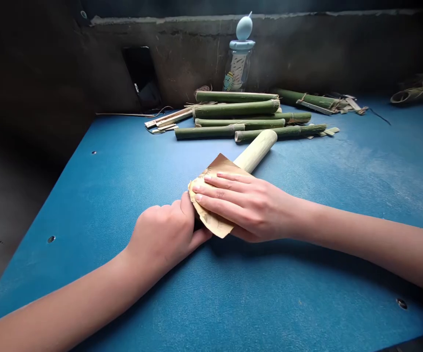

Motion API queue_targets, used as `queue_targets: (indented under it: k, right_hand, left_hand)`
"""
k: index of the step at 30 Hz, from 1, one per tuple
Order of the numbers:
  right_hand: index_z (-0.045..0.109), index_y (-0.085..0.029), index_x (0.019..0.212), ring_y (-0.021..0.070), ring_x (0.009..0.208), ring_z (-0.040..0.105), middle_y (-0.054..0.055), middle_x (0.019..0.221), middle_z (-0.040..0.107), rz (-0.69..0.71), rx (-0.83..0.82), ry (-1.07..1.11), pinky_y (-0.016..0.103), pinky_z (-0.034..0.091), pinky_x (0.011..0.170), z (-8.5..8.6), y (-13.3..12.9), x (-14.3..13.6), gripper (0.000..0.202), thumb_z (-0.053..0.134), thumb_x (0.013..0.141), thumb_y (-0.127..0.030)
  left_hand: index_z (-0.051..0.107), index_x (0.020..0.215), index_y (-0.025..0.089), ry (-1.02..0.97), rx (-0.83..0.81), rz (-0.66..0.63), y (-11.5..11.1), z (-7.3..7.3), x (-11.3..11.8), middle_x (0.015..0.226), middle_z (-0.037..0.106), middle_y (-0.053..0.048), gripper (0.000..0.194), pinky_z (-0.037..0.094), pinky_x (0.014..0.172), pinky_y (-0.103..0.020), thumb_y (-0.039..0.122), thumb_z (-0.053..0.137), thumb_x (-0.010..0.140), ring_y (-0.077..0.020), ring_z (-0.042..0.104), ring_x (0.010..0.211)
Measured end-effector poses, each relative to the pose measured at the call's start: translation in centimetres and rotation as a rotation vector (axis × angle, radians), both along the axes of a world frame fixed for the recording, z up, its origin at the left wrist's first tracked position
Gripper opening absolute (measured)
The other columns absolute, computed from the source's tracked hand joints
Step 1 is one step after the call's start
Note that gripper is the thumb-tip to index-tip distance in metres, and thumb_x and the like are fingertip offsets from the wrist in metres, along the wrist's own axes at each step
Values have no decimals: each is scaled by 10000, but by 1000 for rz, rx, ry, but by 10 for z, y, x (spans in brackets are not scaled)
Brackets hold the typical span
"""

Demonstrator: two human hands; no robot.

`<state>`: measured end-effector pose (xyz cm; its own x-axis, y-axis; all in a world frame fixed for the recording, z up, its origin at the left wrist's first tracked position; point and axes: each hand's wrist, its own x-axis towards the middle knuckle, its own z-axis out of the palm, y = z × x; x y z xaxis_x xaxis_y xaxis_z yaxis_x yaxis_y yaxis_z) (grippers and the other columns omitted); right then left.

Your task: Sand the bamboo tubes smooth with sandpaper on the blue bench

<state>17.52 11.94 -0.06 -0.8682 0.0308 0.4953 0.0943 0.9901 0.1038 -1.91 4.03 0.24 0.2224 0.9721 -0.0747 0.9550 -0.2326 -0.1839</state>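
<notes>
left hand [165, 226] grips smooth round bamboo [257, 150]; right hand [250, 203] clasps brown paper [215, 222] over it.

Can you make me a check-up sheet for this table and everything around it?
Surface: blue tabletop, with small round fittings.
Job's things: pale bamboo under a tan sheet.
Clutter: green bamboo pieces and pale strips behind.
Hands: left hand curled at the bamboo's near end, grip partly hidden; right hand flat on the sheet.
Cables: thin dark strand at right, too small to tell.
Surroundings: bottle and black phone-like thing by a grey wall.
</notes>
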Motion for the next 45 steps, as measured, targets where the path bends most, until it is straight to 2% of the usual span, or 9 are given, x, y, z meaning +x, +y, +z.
queue_targets:
  k: [5,13,19,23,25,30,35,41,45]
  right_hand:
    - [607,-84,1249,239,1283,572,132,1313,651,19,47,63,407,471,1100,-7,5,0,342,407,984,-164]
    - [576,-73,1307,190,1328,529,141,1370,602,153,-17,-34,399,420,1149,-6,21,14,392,357,986,-121]
    - [611,-79,1274,225,1275,581,124,1349,616,-49,97,-19,387,498,1083,-3,-3,14,352,413,990,-144]
    - [632,-36,1242,256,1220,623,151,1293,653,-130,95,-4,395,534,1040,2,-20,-1,360,414,966,-116]
    - [637,-22,1230,262,1216,625,162,1280,660,-141,77,-17,402,540,1033,4,-22,-6,368,401,961,-106]
    - [633,-12,1234,273,1182,648,159,1266,668,-54,168,-25,408,560,997,6,-12,5,362,408,969,-115]
    - [638,-80,1246,233,1184,649,106,1282,670,-48,195,-15,379,562,989,2,-7,11,354,419,975,-142]
    - [667,-44,1182,236,1130,676,139,1222,701,-149,157,-19,356,572,951,9,-19,-6,349,404,959,-103]
    - [653,-23,1199,254,1149,666,155,1221,698,-77,191,-63,375,570,956,14,-15,0,345,407,974,-113]
  left_hand:
    - [556,1265,92,28,38,5,-1,1,1,909,728,-156,739,366,517,-332,657,213,935,-273,698,675]
    - [564,1004,150,40,-54,25,8,8,-4,565,647,-61,583,190,436,-296,662,313,883,-280,652,505]
    - [532,929,170,29,-77,106,12,8,-3,562,645,-78,567,166,441,-290,697,335,865,-295,659,528]
    - [570,1050,152,88,-118,22,4,9,4,776,711,-145,500,171,457,-309,498,220,961,-298,683,622]
    - [576,1106,162,109,-146,12,2,9,5,861,723,-150,482,172,458,-313,418,191,969,-297,691,649]
    - [583,1063,145,68,-73,13,10,9,-4,652,690,-105,609,162,449,-303,671,339,878,-310,674,567]
    - [576,911,170,39,-56,70,12,10,-6,603,667,-88,562,166,452,-291,697,395,839,-309,672,565]
    - [627,1005,228,130,-87,-68,-1,18,9,751,671,-103,519,158,450,-309,354,124,991,-260,641,542]
    - [619,1032,176,105,-98,-10,5,17,4,721,691,-119,567,177,452,-315,586,236,949,-298,656,569]
